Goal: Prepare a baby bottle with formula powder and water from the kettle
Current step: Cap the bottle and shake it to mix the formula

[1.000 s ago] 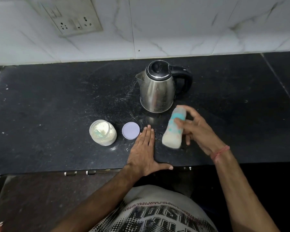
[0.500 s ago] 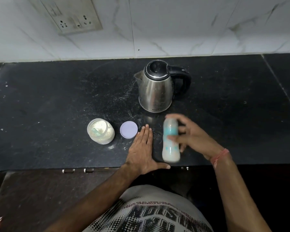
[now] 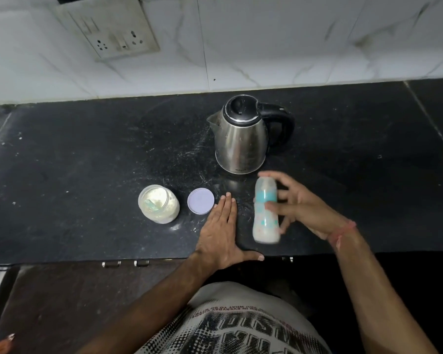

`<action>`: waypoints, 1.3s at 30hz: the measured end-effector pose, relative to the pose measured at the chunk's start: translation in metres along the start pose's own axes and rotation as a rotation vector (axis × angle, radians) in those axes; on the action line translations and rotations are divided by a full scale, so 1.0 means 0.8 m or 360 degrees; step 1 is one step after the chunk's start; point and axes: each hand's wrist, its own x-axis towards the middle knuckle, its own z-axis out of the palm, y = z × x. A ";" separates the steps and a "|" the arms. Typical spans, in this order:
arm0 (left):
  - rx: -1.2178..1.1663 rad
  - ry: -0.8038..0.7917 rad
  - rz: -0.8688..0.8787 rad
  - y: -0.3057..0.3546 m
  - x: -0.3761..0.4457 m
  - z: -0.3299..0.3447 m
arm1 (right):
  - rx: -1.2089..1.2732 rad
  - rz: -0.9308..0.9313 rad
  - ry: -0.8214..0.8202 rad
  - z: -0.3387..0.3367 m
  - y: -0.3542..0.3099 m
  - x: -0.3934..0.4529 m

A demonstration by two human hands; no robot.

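Milky bottle (image 3: pixel 265 213), teal print, blurred, R hand (image 3: pixel 302 208).

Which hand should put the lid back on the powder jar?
Probably left. The left hand lies flat beside the lid and jar; the right hand holds the bottle.

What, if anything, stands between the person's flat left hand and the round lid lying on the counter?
Nothing visible does. The left hand lies flat on the counter, fingertips right beside the lid, with only bare counter between.
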 end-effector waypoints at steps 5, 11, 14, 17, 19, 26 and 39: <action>0.0039 0.0009 0.0011 -0.001 0.002 0.000 | -0.0044 0.0049 -0.0049 0.008 0.006 0.009; 0.0051 0.0020 -0.0003 0.000 0.003 0.001 | 0.0058 -0.0033 0.0169 0.011 0.002 0.030; 0.0104 0.0005 0.0035 -0.001 0.000 0.002 | 0.0027 0.0021 -0.0115 0.009 0.000 0.030; 0.0088 0.0016 0.0008 -0.001 0.002 0.003 | 0.0303 0.0005 0.0198 0.011 0.005 0.030; 0.0092 0.0013 0.0036 -0.004 0.004 0.006 | 0.0199 0.0092 -0.0007 0.015 0.010 0.027; 0.0113 -0.0027 0.0003 0.001 0.004 0.002 | 0.0169 0.0134 0.0032 -0.003 0.010 0.028; 0.0142 -0.0070 0.0025 0.000 0.012 0.010 | 0.0343 0.0016 -0.0016 0.028 0.001 0.029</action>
